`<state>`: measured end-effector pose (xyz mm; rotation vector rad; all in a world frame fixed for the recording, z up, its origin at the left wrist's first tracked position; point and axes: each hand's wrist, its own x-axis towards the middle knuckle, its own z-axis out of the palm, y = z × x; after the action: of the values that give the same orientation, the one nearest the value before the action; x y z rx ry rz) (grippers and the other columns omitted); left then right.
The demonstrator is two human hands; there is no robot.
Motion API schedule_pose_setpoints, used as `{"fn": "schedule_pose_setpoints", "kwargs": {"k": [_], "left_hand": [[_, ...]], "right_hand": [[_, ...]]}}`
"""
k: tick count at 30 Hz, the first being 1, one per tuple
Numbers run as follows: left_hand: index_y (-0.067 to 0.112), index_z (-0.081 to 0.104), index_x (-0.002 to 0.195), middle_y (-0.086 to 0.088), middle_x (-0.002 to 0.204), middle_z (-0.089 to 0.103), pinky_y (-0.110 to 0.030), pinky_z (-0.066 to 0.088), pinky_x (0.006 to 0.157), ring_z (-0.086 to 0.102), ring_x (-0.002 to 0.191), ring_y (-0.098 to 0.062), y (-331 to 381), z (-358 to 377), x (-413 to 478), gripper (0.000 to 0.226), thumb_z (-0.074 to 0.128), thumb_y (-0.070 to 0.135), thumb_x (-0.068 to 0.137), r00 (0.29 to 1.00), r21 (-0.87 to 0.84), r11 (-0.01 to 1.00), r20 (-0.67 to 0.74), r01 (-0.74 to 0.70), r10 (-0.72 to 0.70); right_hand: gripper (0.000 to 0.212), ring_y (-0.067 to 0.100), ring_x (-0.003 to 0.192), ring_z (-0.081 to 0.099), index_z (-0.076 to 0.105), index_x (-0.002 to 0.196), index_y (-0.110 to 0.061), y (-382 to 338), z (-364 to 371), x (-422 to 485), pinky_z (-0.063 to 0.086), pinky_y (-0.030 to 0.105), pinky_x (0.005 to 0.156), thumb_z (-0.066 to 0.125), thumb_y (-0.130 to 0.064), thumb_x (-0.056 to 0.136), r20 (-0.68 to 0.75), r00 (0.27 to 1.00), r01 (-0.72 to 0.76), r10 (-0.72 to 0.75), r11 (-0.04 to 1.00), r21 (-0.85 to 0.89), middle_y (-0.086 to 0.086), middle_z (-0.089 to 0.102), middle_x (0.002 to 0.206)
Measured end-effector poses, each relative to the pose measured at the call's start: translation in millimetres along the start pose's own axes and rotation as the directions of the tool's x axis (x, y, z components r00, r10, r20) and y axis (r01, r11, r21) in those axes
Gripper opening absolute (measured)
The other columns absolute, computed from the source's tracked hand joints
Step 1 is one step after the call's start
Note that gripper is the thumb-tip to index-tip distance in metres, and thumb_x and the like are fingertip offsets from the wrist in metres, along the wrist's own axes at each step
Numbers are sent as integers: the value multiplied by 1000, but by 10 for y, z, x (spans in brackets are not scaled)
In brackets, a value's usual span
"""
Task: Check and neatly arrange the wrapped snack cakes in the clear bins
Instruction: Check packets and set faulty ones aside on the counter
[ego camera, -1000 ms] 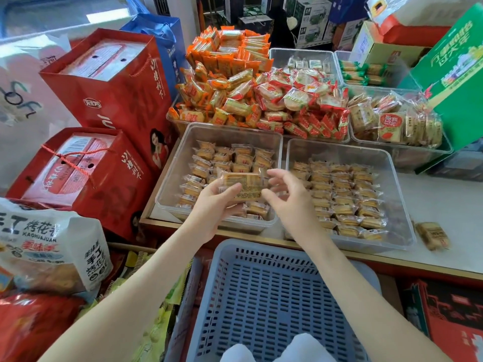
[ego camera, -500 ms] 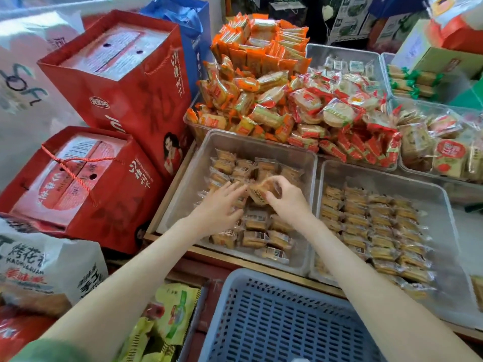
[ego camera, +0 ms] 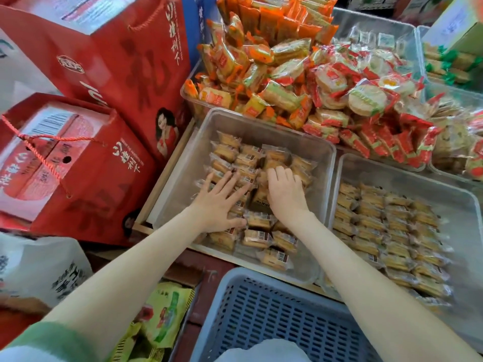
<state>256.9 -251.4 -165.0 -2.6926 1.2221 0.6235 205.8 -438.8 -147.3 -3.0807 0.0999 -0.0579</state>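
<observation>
The left clear bin (ego camera: 264, 120) stands at the near left edge of the tabletop (ego camera: 160, 184), with the right clear bin (ego camera: 392, 167) just beside it. Both hold snack cakes in clear wrappers. The cakes in the left bin (ego camera: 257, 237) lie loosely, some tilted; several show a dark label with a barcode, the print too small to read. The cakes in the right bin (ego camera: 386, 231) lie in tidier rows.

Both hands are in the left bin. The left hand (ego camera: 219, 202) lies flat on the cakes, fingers straight and spread. The right hand (ego camera: 286, 194) is palm down just beside it, fingers bent over the cakes toward the far side; I cannot tell whether it grips one.

Behind the bins are a heap of orange-wrapped snacks (ego camera: 248, 69) and a heap of red-wrapped snacks (ego camera: 352, 100).

Off the left edge stand a tall red gift bag (ego camera: 117, 61) with large Chinese characters and a printed figure, and a lower red box (ego camera: 65, 165) with a rope handle and a barcode sticker. A white bag (ego camera: 39, 267) bears blurred black characters. A blue slotted basket (ego camera: 261, 309) sits below the near edge.
</observation>
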Motion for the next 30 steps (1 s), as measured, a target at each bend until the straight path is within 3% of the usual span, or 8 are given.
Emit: {"fn": "schedule_pose_setpoints", "kwargs": {"k": [3,6,8,13,17,23,27,30], "left_hand": [[35,-26,145,-2,154,-33,-55,-13,117,-34,139,-18,6,-15,-9,85,24,75,90,1000,-18,1000,-7,-3,3],[36,-26,144,-4,156,-31,-56,-13,116,-33,141,-19,6,-25,-19,85,26,75,90,1000,-30,999,-7,-11,10],[34,-24,148,-5,156,-32,-55,-17,115,-32,143,-22,32,-79,-48,87,29,73,90,1000,-29,1000,6,3,-3],[29,-5,155,-6,160,-22,-49,-18,114,-25,146,-23,150,-255,-226,79,39,58,97,991,-228,973,-122,28,-57],[22,22,154,-7,164,3,-45,-6,119,-6,151,-21,268,-307,-476,60,44,40,102,957,-414,910,-249,34,-149],[19,32,151,-11,162,16,-45,-1,120,9,150,-25,404,-200,-782,52,41,35,103,950,-321,944,-261,81,-170],[10,61,130,-18,137,55,-51,31,111,52,130,-32,449,-66,-1020,53,33,42,98,915,-284,958,-376,39,-149],[10,61,130,-17,142,51,-54,28,112,48,133,-32,471,2,-1167,69,18,53,96,942,-190,979,-310,67,-125]], "right_hand": [[33,28,96,54,56,116,-6,-25,-95,-67,43,37,79,64,-9,84,26,984,171,-174,981,92,10,59,106],[42,26,108,55,55,123,-10,-66,-172,-246,41,36,90,55,-41,94,293,909,252,-296,951,178,7,61,116],[45,26,113,56,51,130,-11,-79,-150,-312,41,36,92,50,-41,97,431,868,227,-248,969,99,7,61,123],[21,29,99,61,59,110,-9,11,-222,-434,44,32,78,46,-3,94,237,943,191,-232,964,183,9,66,106],[31,23,111,58,57,123,-13,67,-428,-515,48,33,92,48,-3,94,144,968,170,-205,960,220,5,63,120],[48,26,124,47,38,143,-11,-192,-242,-622,37,36,100,49,-13,96,263,952,148,-158,987,57,9,51,137],[38,26,121,43,48,133,-15,-277,-114,-591,34,38,97,42,-10,96,226,968,132,-112,988,-74,5,57,130],[31,25,117,43,57,121,-15,-270,-122,-552,31,39,96,42,-8,95,217,968,154,-129,983,-103,3,62,121]]}}
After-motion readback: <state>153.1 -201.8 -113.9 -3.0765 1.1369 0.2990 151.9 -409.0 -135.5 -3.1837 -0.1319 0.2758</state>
